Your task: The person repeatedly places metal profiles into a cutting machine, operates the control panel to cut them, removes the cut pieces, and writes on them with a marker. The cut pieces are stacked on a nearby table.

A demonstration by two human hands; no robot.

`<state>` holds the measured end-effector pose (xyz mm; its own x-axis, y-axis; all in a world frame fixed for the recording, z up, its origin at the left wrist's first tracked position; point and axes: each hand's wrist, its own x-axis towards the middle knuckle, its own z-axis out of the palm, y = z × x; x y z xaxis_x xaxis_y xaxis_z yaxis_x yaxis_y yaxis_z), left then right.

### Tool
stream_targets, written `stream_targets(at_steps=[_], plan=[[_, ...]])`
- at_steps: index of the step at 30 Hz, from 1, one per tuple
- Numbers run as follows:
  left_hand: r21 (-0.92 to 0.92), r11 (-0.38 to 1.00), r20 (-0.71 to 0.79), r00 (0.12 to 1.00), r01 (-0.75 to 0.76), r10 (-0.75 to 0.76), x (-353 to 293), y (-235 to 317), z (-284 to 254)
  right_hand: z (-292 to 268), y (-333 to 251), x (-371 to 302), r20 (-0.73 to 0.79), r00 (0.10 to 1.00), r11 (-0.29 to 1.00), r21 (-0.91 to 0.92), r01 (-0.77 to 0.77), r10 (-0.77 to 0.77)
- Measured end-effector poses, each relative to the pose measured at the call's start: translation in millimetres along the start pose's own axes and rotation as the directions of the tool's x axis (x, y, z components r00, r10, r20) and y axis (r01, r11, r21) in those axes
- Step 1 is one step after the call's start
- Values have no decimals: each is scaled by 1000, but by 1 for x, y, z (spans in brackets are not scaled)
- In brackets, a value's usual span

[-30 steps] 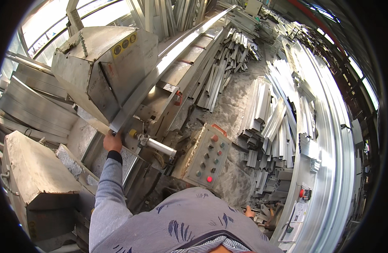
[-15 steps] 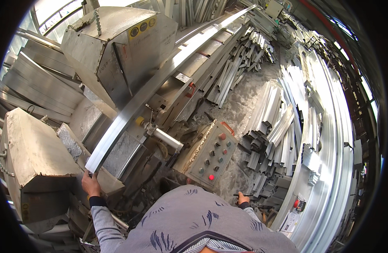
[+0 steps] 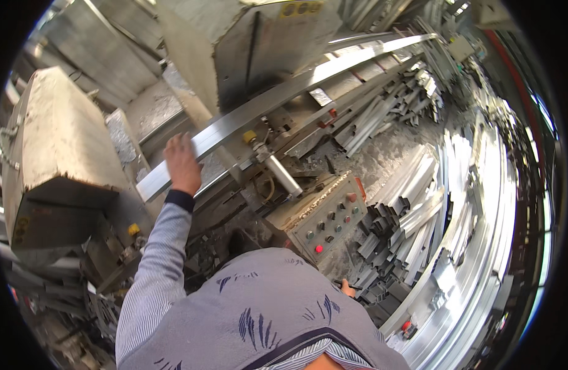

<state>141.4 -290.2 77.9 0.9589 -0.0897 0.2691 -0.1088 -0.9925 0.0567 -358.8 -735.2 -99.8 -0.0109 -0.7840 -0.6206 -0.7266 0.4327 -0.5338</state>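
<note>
A long silver metal profile (image 3: 268,111) lies slantwise across the cutting machine's bed, its near end just right of the left metal housing (image 3: 68,142). Over the profile, close to that end, is my left hand (image 3: 183,165), fingers stretched out and slightly blurred; whether they press on the metal is hard to see. Low at my right side, partly hidden by my clothing, my right hand (image 3: 347,288) is closed on a thin black pen-like stick (image 3: 354,286). Beside the profile sits a clamp cylinder (image 3: 281,172) with a yellow tip.
A control box (image 3: 330,222) with several buttons, one lit red, stands in front of me. Another large metal housing (image 3: 278,55) rises behind the profile. Stacked short profiles (image 3: 407,209) lie to the right, beside long bars (image 3: 481,246). Metal chips (image 3: 120,135) cover parts of the machine.
My left hand has gone from gripping the profile's near end to lying over its top, fingers extended. The view has shifted. My right hand still holds the black stick.
</note>
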Motion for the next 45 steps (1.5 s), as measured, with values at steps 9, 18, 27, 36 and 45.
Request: stream_targets(at_steps=[9,18,27,36,45], plan=[[-128,992,-1,1000,-11,11,18,-9,37,-34,-10,48,35,979,945,-256,202,-200],[-49,998,-48,998,42,-44,-17,-92,5,-30,-38,112,-2,938,821,-484,302,-347],[-50,994,-3,995,100,-101,-36,-143,17,-7,-91,132,232,739,548,-540,639,-633],[-60,993,7,995,103,-103,-36,-153,14,27,-108,74,299,834,850,-119,514,-463],[-92,989,27,993,115,-113,-39,-155,10,17,-100,118,266,836,793,-274,544,-481]])
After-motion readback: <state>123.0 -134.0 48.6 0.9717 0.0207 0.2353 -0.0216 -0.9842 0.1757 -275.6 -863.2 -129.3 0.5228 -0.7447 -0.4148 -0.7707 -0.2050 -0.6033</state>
